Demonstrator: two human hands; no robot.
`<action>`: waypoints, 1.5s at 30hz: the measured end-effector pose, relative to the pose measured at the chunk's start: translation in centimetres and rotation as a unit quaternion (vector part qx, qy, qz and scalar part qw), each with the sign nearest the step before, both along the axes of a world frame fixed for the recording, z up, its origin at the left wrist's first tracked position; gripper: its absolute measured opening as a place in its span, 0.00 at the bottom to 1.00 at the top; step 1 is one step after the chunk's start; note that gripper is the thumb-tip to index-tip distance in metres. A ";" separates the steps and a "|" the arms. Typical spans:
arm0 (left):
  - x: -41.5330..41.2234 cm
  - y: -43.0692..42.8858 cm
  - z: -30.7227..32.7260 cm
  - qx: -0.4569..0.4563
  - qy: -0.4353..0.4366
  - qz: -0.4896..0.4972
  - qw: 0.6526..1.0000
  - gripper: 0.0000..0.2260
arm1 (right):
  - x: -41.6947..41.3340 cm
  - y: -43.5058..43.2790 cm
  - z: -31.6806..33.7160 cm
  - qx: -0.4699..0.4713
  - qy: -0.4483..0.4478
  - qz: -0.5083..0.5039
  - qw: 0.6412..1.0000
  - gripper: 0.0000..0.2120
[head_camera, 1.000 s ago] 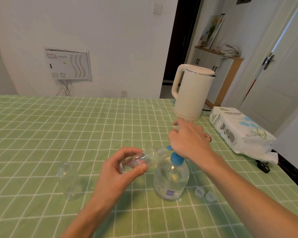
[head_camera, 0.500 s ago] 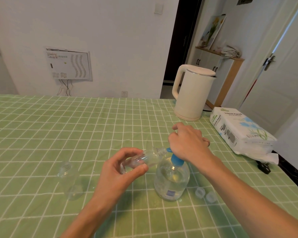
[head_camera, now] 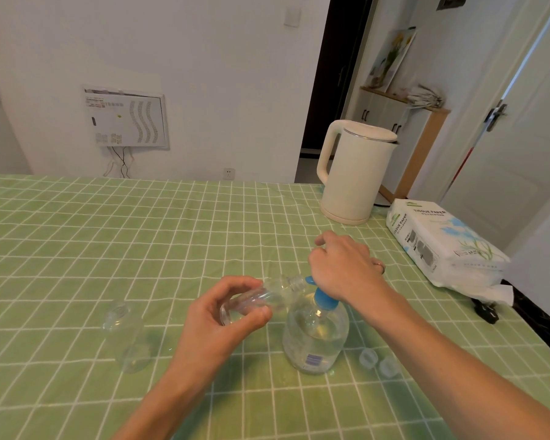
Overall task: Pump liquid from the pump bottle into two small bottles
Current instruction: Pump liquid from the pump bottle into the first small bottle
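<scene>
Head view: a small bottle (head_camera: 267, 295) is gripped by the left hand (head_camera: 223, 315), mouth at the spout (head_camera: 308, 280) of the pump bottle (head_camera: 315, 338), whose top is clasped by the right hand (head_camera: 343, 268); a steady press seems needed next.

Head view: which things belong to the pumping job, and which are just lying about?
In the job: pump bottle, with the right hand on its pump head; small bottle gripped by the left hand, its mouth at the nozzle; second small bottle on the cloth; loose caps.
Lying about: kettle; tissue pack.
</scene>
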State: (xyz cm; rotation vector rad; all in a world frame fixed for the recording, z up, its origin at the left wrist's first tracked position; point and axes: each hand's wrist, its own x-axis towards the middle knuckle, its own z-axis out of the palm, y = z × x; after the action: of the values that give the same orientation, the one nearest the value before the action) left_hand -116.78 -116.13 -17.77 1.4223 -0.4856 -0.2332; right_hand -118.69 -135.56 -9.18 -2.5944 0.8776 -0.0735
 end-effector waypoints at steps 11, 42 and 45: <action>0.0 0.1 0.4 -0.001 -0.004 -0.006 1.000 0.16 | -0.3 -0.3 0.7 -0.025 -0.015 0.008 1.000 0.23; -0.1 0.0 0.5 0.005 -0.015 -0.006 1.000 0.15 | -0.4 0.1 0.7 -0.002 -0.014 -0.004 1.000 0.20; -0.2 -0.1 0.6 -0.001 -0.013 -0.003 1.000 0.14 | -0.3 -0.1 1.0 -0.018 -0.018 0.002 1.000 0.22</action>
State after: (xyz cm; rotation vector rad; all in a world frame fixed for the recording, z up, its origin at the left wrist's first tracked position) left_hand -116.93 -116.26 -17.21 1.4243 -0.5099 -0.2192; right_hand -119.04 -135.70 -8.20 -2.6183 0.8658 -0.1364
